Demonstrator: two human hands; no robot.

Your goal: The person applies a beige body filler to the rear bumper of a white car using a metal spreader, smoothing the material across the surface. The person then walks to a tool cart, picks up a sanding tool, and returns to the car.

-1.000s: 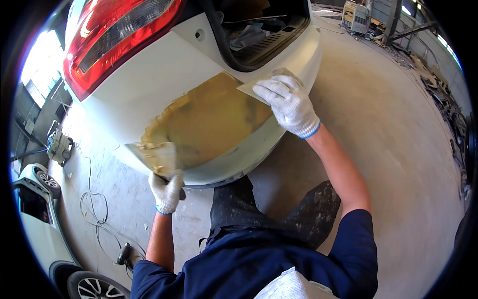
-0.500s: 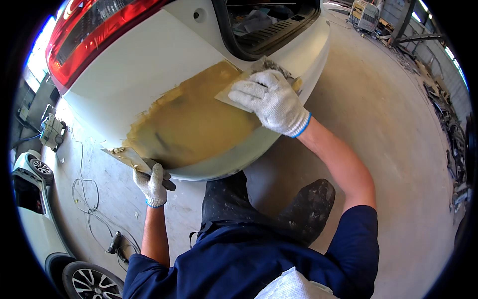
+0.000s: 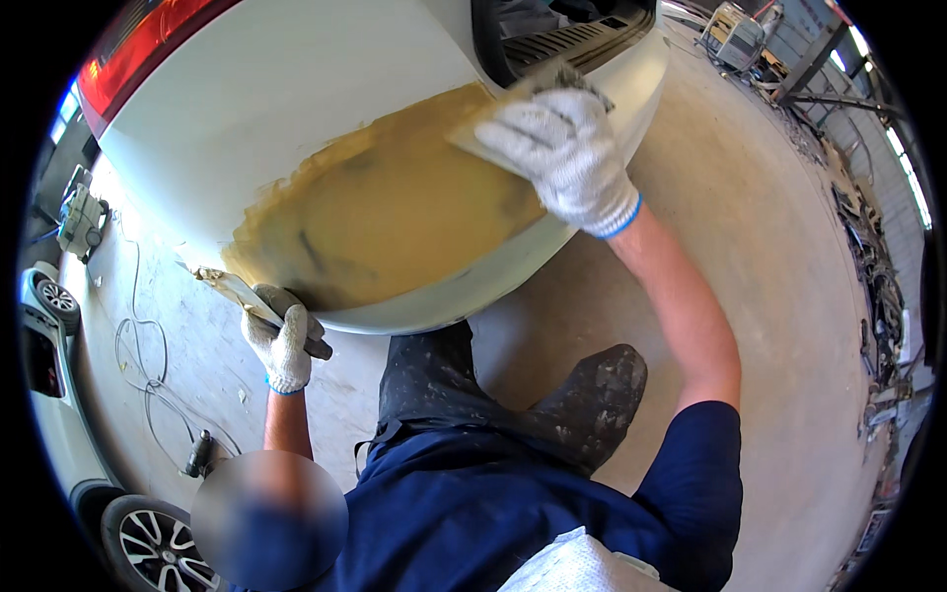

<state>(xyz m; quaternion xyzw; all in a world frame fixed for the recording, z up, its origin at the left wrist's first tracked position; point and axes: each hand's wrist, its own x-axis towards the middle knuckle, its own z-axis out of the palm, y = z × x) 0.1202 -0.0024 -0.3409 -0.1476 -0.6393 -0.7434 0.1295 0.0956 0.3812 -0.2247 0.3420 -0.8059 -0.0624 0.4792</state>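
Observation:
A white car's rear bumper (image 3: 207, 118) carries a broad tan filler patch (image 3: 385, 217). My right hand (image 3: 557, 158), in a white knit glove, presses a thin flat spreader (image 3: 469, 136) at the patch's upper right end, fingers over the blade. My left hand (image 3: 284, 345), also gloved, grips a flat putty spreader (image 3: 232, 286) with tan paste on it, along with a dark grey piece whose shape is unclear. It is held beside the patch's lower left edge.
The red tail light (image 3: 118, 59) and open boot (image 3: 557, 35) are above. A second car (image 3: 59, 414), a wheeled machine (image 3: 79, 222), coiled hose (image 3: 143, 355) and a black tool (image 3: 200, 454) lie left. Scrap parts (image 3: 863, 237) line the right wall; a boxy unit (image 3: 735, 39) stands behind.
My right hand shifted left, then up and slightly right with its spreader. My left hand, still holding its spreader, appears farther left. The view has shifted over the bumper.

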